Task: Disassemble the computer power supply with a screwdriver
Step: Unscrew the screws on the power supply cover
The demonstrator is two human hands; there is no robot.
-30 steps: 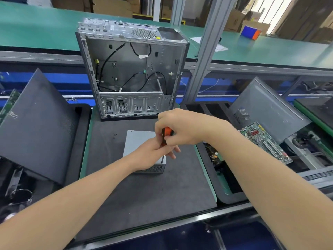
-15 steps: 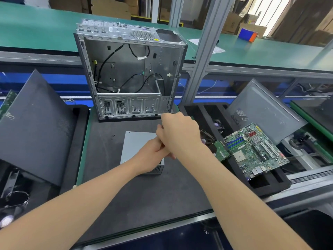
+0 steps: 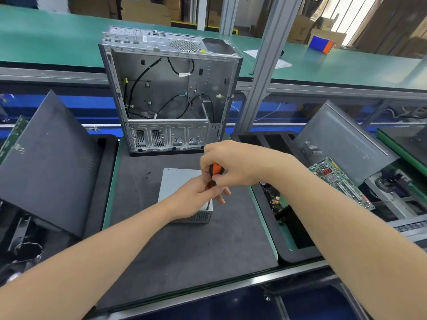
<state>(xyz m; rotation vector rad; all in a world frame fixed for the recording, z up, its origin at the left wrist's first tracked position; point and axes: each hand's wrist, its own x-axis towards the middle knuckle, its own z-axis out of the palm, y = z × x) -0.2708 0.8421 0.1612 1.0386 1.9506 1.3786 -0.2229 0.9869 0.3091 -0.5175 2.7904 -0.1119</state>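
A grey metal power supply [image 3: 176, 183] lies flat on the dark mat [image 3: 180, 245], its mesh side facing me. My right hand [image 3: 233, 165] grips the orange and black handle of a screwdriver [image 3: 215, 173] held upright. The thin shaft comes down onto the near right corner of the box top. My left hand [image 3: 196, 197] rests on the power supply and its fingers close around the lower part of the screwdriver. Most of the box's right half is hidden under my hands.
An emptied computer case [image 3: 168, 93] stands open at the back of the mat. Loose screws [image 3: 147, 174] lie left of the box. A dark side panel [image 3: 46, 162] leans at left. A tray at right holds a motherboard [image 3: 342, 181] and another panel [image 3: 339, 142].
My right hand has turned on the handle, so the orange grip shows again after being covered half a second ago. My view shifted slightly. The power supply has stayed put.
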